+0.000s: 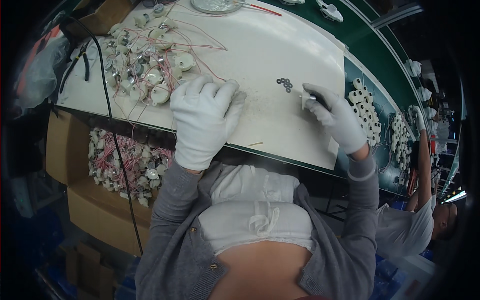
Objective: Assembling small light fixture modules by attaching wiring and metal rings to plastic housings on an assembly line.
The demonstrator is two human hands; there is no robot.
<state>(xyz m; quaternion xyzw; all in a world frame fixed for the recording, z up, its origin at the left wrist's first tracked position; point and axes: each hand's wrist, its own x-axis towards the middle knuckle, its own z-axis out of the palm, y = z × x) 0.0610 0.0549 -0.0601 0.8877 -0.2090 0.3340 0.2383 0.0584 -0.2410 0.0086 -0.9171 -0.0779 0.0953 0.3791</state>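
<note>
My left hand (200,122), in a white glove, rests over the white tabletop at the front edge of a pile of small white-and-silver motors (145,65) with thin red wires. Its fingers curl against the thumb; what they hold, if anything, is hidden. One wire from the pile ends close to the fingertips. Further right, my gloved right hand (335,115) pinches a small white-and-silver part (307,101), which looks like one of the motors, between thumb and fingers. Just left of that part lies a small cluster of dark rings (285,84).
Below the table's left edge stands an open cardboard box (90,210) full of wired motors. Black-handled pliers (80,65) lie at the far left. A black cable (106,85) hangs across the left side. White parts (365,112) stand in rows at right, near another person's arm (424,160).
</note>
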